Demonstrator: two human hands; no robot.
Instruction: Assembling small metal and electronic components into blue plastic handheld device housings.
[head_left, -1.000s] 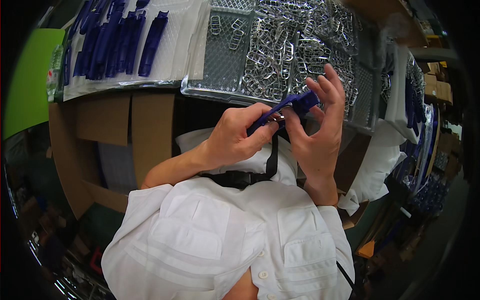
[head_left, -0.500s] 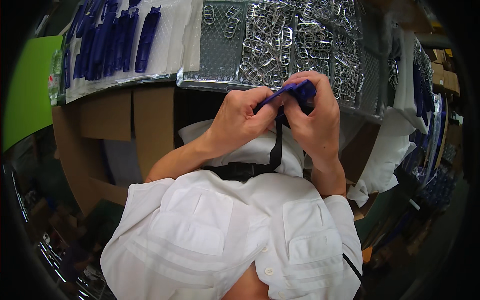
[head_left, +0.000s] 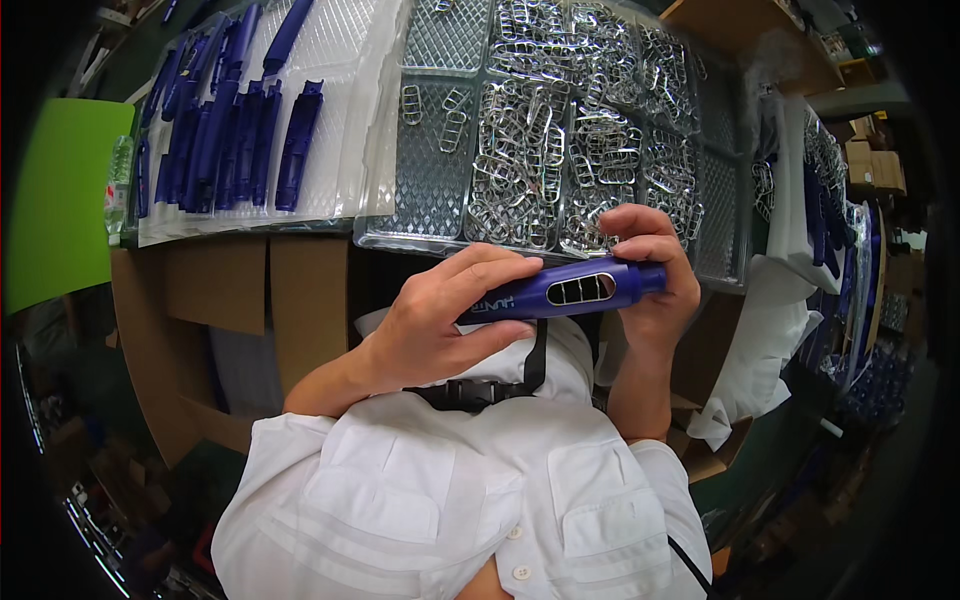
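A long, rounded blue plastic casing [head_left: 525, 298] lies nearly level in front of my body, pale lettering on its side. Set in it toward the right is an oval window with a shiny metal frame [head_left: 582, 289] crossed by bars. My left hand [head_left: 435, 315] grips the casing's left end between thumb and fingers, hiding that end. Around the narrower right end, my right hand [head_left: 655, 280] is closed, with its upper fingers curled over the top. Just beyond the hands, a clear compartmented tray [head_left: 430, 215] holds many loose metal frames [head_left: 515, 165] like the one in the window.
Several blue plastic shells [head_left: 298, 145] lie on a white sheeted tray [head_left: 335, 150] at the far left. An open cardboard box [head_left: 310, 310] stands below it. Beside a green panel [head_left: 55, 200] is a clear bottle [head_left: 118, 185]. White wrapping [head_left: 755, 350] hangs at the right.
The blue piece, before mostly hidden and seen narrow between both hands, now lies lengthwise with its framed window showing. My hands have moved apart along it. The view has shifted, so the trays appear lower.
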